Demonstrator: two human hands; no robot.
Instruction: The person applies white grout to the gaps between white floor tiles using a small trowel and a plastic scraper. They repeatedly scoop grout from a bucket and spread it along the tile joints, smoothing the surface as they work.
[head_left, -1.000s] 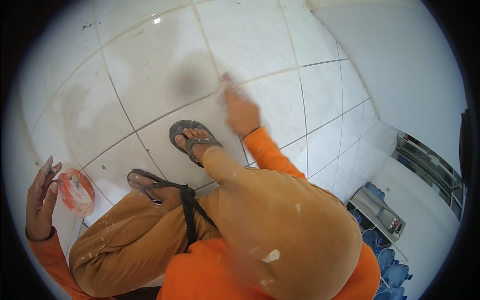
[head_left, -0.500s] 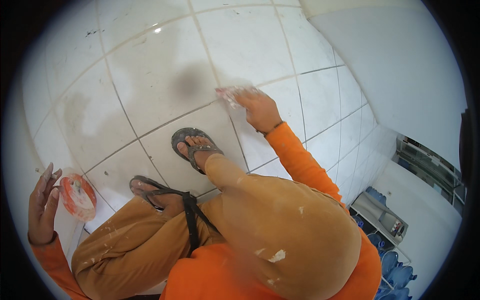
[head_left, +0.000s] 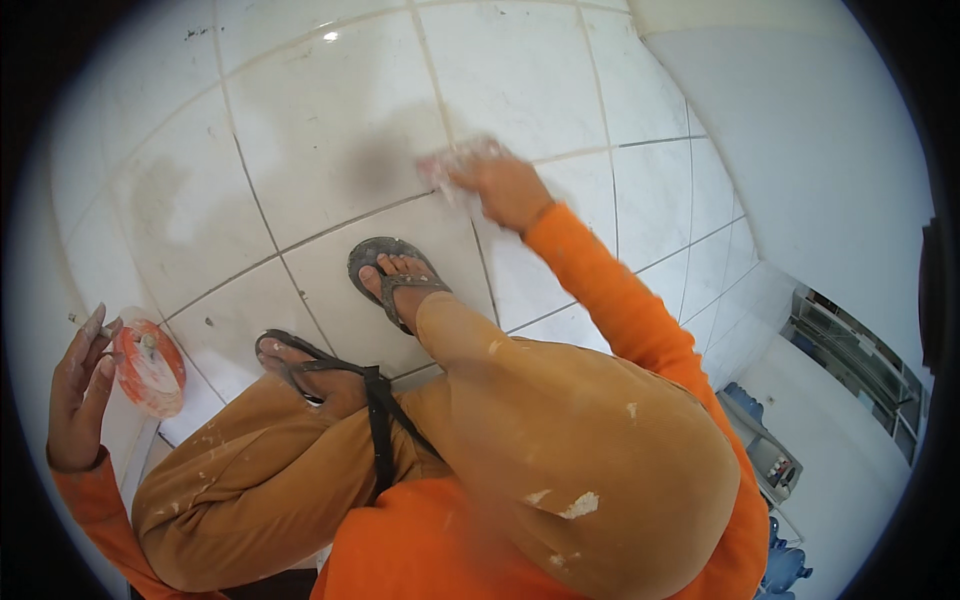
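Note:
My right hand [head_left: 508, 190] is closed on a crumpled white-and-pink rag [head_left: 455, 165], pressed against the tiled floor by a joint between tiles. Motion blurs the rag, so I cannot tell whether it is cloth or thin plastic. At the far left my left hand [head_left: 82, 395] is raised with fingers and thumb apart, and pale residue coats the fingertips. A small whitish bit shows between those fingers, too small to name. Just beside them sits an orange-red bowl [head_left: 176, 360] smeared with white paste, with a small lump in it.
My sandalled feet stand on the white tiles [head_left: 350, 215], below the rag. Some joints are pale, others dark. A white wall [head_left: 790, 130] rises at the right. Blue water bottles [head_left: 785, 568] and a metal-framed glass cabinet [head_left: 850, 365] are at the far right.
My right hand has moved slightly up and to the left over the floor with the rag. The view has shifted a little; my left hand stays beside the bowl.

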